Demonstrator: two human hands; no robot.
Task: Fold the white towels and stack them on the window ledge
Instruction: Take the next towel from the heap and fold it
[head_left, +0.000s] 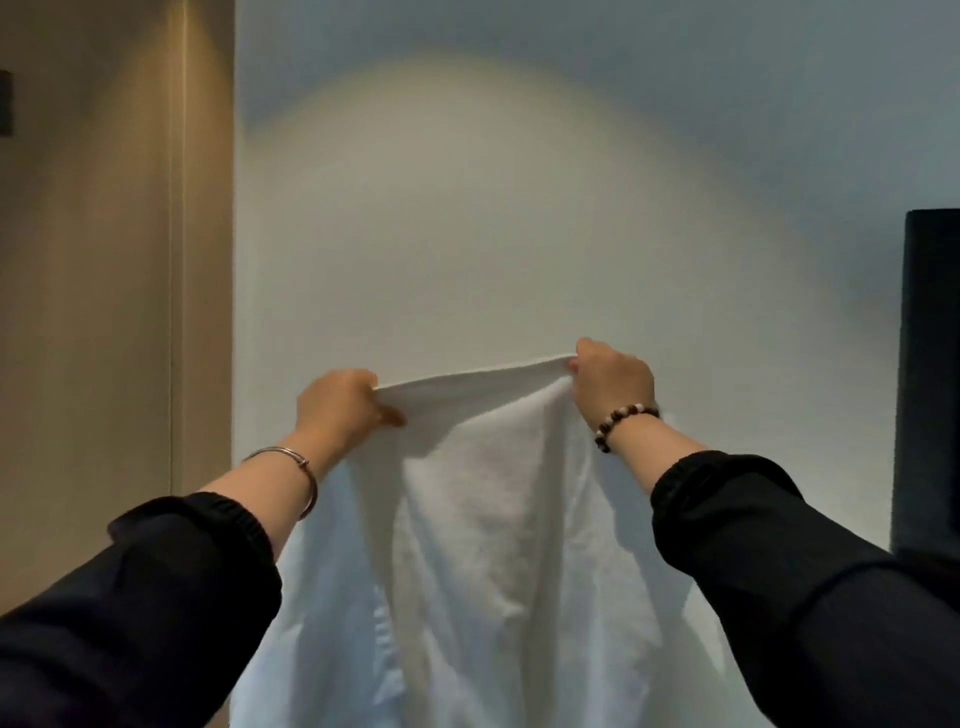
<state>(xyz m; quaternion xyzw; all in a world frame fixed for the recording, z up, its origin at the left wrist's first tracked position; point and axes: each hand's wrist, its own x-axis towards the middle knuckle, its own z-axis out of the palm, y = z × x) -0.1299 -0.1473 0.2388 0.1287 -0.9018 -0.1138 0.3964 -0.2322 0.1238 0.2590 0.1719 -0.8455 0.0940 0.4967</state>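
Two-handed, holding a large white cloth towel (493, 519) spread before a pale wall (467, 234), left hand (340, 402) and right hand (613, 382) each pinching a top corner; first fold likely next, needing corners brought together.

The towel (493, 519) hangs in front of the wall (467, 208), held up by its top edge between the two hands. The left hand (340, 402) pinches its left corner and the right hand (610, 382) its right corner, slightly higher. From there the cloth drops between both forearms and out of the bottom of the view. A bangle (291, 460) sits on the left wrist, a bead bracelet (623, 423) on the right. A panel (104, 260) adjoins the wall on the left; a flat upright object (932, 364) stands at the right edge.
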